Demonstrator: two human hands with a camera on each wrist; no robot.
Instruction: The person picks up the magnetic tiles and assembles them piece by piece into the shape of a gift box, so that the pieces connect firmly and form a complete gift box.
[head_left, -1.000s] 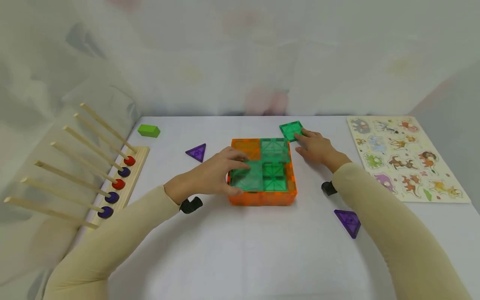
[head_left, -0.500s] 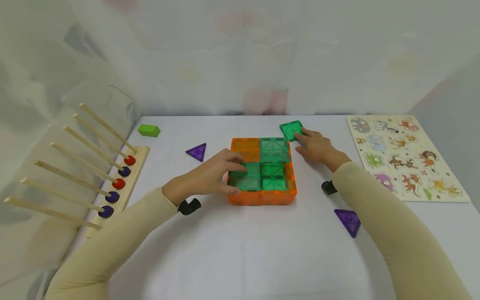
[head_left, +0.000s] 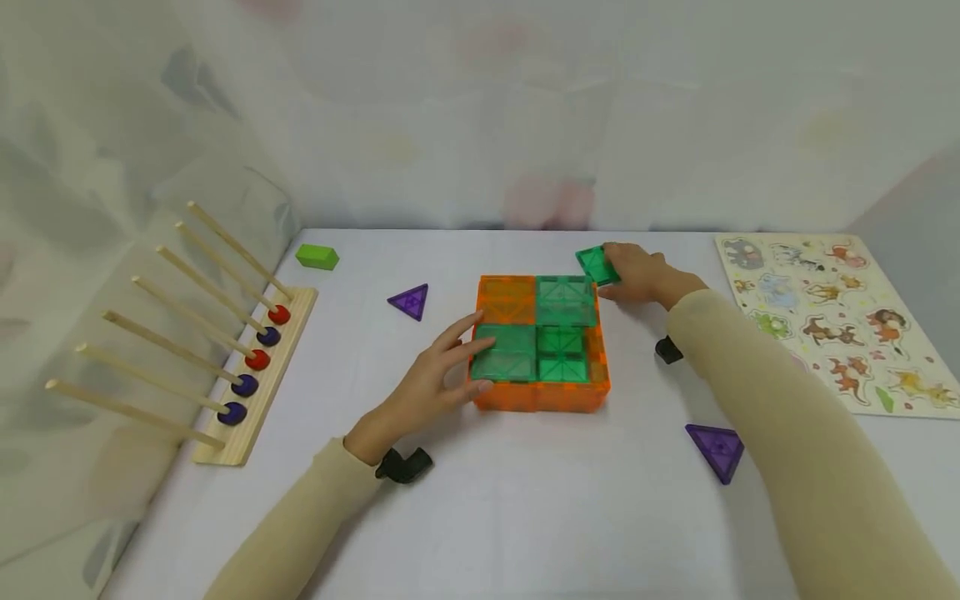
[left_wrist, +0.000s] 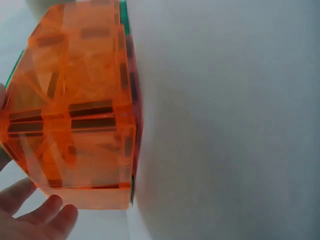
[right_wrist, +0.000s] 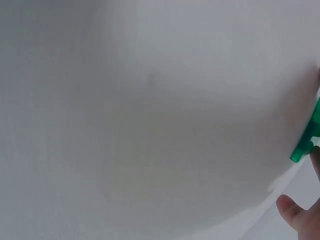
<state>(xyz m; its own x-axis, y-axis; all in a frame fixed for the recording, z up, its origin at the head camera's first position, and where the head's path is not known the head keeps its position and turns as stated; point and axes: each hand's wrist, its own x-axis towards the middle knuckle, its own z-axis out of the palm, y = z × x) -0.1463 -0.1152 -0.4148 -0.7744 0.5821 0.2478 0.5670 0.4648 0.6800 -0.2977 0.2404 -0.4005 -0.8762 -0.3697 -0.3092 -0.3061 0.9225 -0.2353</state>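
Note:
An orange translucent box of magnetic tiles (head_left: 540, 397) stands mid-table, its top partly covered by green square tiles (head_left: 504, 352) and an orange one (head_left: 507, 300). My left hand (head_left: 427, 379) is at the box's left side, fingers spread and slightly bent, tips at the left green tile. The left wrist view shows its fingers (left_wrist: 42, 215) beside the orange wall. Behind the box's right corner, my right hand (head_left: 641, 275) has its fingers on a loose green square magnetic tile (head_left: 596, 263). In the right wrist view, its thumb (right_wrist: 290, 209) is apart from that tile.
A wooden peg rack (head_left: 258, 392) with red and dark blue beads stands at left. A green block (head_left: 317, 256) and a purple triangle tile (head_left: 410, 301) lie behind it. Another purple triangle (head_left: 718, 450) lies by the right forearm, and an animal puzzle board (head_left: 840, 321) at right.
My right hand has shifted slightly left and away, covering more of the loose green tile. My left hand has drawn back toward me, its fingers more spread. The head view has turned slightly.

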